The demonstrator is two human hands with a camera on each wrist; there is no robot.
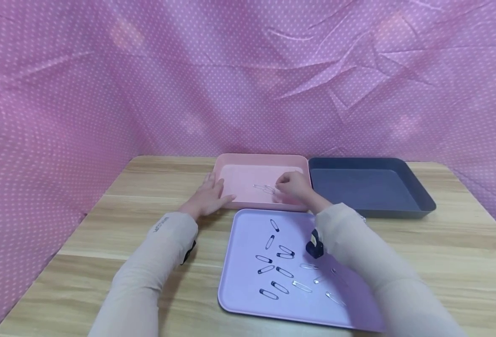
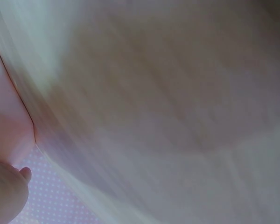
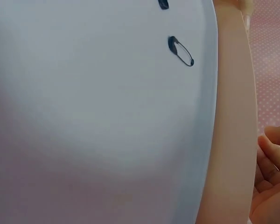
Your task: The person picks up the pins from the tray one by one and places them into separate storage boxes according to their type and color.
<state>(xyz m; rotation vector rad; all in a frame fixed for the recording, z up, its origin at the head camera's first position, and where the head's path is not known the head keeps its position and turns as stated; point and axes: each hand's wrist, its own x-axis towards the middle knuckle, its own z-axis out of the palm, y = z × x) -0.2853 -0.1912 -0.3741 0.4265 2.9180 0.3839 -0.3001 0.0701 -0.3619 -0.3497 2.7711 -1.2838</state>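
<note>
- The right hand (image 1: 294,186) reaches over the near rim into the pink tray (image 1: 231,161), its fingers curled down beside a few clear safety pins (image 1: 265,188) that lie on the tray floor
- Whether the fingertips pinch one of those pins cannot be told; they sit just beside the pins, and the right wrist view shows only curled fingertips (image 3: 270,163) past the tray edge
- The left hand (image 1: 207,199) lies flat with straight fingers, spread on the wooden table (image 1: 126,224) and touching the pink tray's left near corner; it holds nothing
- The lilac tray (image 1: 248,224) sits nearest the person, just in front of the pink one, with dark safety pins (image 1: 273,262) scattered on its left half and clear pins (image 1: 311,281) toward its right, partly under the right sleeve
- A dark blue tray (image 1: 420,196) stands to the right of the pink tray, touching it
- The left wrist view is too blurred to read beyond the table surface
- Pink dotted cloth (image 1: 105,93) hangs behind and at both sides
</note>
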